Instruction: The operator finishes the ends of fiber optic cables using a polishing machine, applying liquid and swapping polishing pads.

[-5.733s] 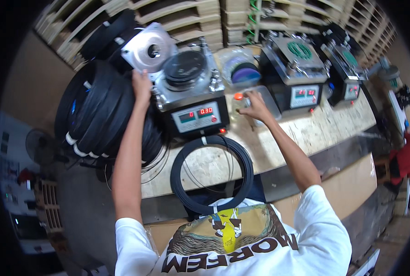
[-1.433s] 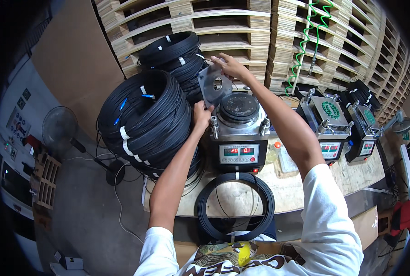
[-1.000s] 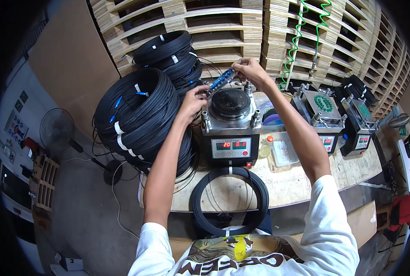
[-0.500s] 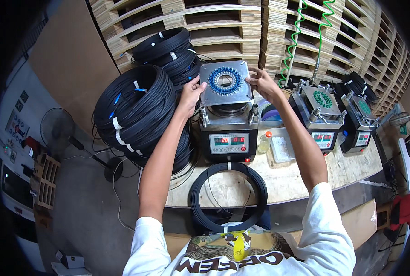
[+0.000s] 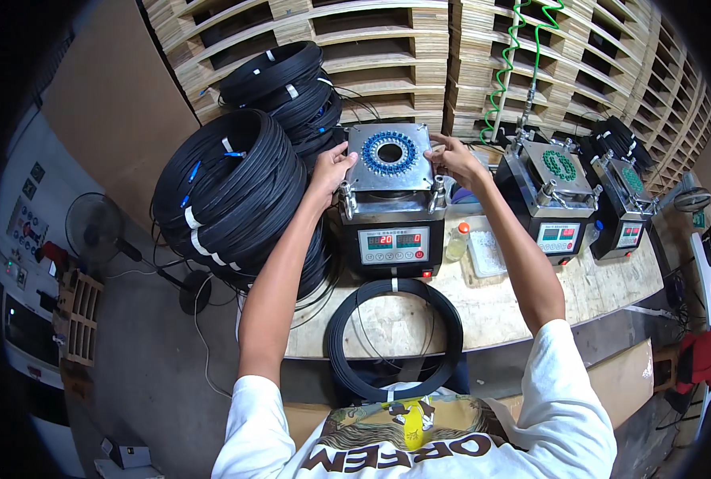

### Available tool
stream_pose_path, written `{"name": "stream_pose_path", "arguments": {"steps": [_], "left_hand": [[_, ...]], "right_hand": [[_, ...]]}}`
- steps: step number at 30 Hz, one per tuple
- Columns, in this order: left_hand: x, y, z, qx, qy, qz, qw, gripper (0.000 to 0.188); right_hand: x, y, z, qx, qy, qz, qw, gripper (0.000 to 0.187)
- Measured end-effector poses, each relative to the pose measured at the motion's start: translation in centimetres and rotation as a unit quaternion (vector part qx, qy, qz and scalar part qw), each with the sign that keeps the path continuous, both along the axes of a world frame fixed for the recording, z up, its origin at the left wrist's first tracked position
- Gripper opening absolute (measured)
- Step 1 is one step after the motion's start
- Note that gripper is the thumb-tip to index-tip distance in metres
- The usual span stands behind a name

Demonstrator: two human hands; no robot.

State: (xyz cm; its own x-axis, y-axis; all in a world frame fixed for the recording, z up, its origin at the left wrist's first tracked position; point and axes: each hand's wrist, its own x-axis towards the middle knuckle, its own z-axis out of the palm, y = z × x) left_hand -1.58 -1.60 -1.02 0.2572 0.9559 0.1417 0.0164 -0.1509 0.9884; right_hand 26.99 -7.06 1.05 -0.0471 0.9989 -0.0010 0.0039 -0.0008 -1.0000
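A square metal plate lies level over a black-and-silver bench machine, between its corner posts. A ring of blue connectors surrounds the round hole in the plate's middle. My left hand grips the plate's left edge, with the thumb near the upper face. At the opposite edge, my right hand holds the plate with thumb and fingers. Whether the plate rests fully on the machine, I cannot tell. Red digits glow on the machine's front panel.
Black cable coils are stacked at left; another coil hangs over the table's front edge. Right of the machine stand a small red-capped bottle, a white tray and two similar machines with green connectors. Wooden pallets rise behind.
Both hands have lowered the plate onto or close to the machine, down between its posts. The hole in its middle now looks dark. The view has shifted slightly.
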Motion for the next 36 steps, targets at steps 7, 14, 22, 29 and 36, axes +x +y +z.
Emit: {"name": "stream_pose_path", "arguments": {"steps": [7,14,22,29,36], "left_hand": [[-0.2,0.5,-0.3,-0.002,0.055,0.002,0.998,0.059],[-0.4,0.7,0.3,-0.021,0.101,-0.033,0.994,0.064],[-0.7,0.7,0.0,-0.031,0.126,-0.031,0.991,0.070],[-1.0,0.9,-0.1,-0.038,0.152,-0.035,0.987,0.069],[-0.3,-3.2,-1.1,-0.043,-0.042,0.072,0.996,0.037]], "right_hand": [[0.8,0.4,-0.1,-0.028,-0.041,0.010,0.999,0.065],[0.9,0.4,0.1,-0.036,-0.080,0.018,0.996,0.061],[1.0,0.3,-0.5,-0.054,-0.070,0.014,0.996,0.061],[0.9,0.1,-0.3,-0.064,-0.077,0.025,0.995,0.062],[1.3,-1.4,-2.2,-0.013,-0.167,-0.129,0.978,0.038]]}}
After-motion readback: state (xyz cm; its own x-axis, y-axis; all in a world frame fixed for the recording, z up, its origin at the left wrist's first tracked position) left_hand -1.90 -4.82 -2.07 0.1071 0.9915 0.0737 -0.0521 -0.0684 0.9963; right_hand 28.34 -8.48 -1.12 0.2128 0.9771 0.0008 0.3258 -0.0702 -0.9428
